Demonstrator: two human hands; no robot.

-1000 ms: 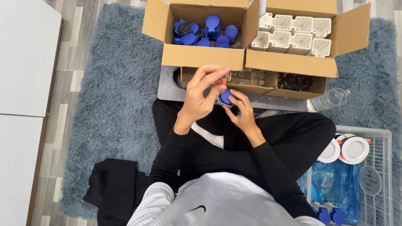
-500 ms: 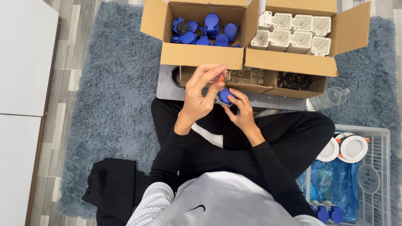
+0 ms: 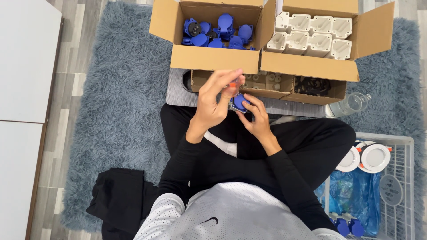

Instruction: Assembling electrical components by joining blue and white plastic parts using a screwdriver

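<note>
Over the crossed legs, right hand [image 3: 257,119] grips a blue socket part [image 3: 240,102] | left hand [image 3: 213,103] pinches a small orange piece [image 3: 232,84] just above it | beyond, grey tabletop [image 3: 178,91] carrying low boxes | farthest, cardboard box of blue parts [image 3: 213,31] beside box of white housings [image 3: 311,33] on the rug [image 3: 120,102]

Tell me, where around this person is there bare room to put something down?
Free: shaggy grey rug left of the knees, between white cabinet and black cloth. Crowded: cardboard boxes ahead, white wire basket at right.
</note>
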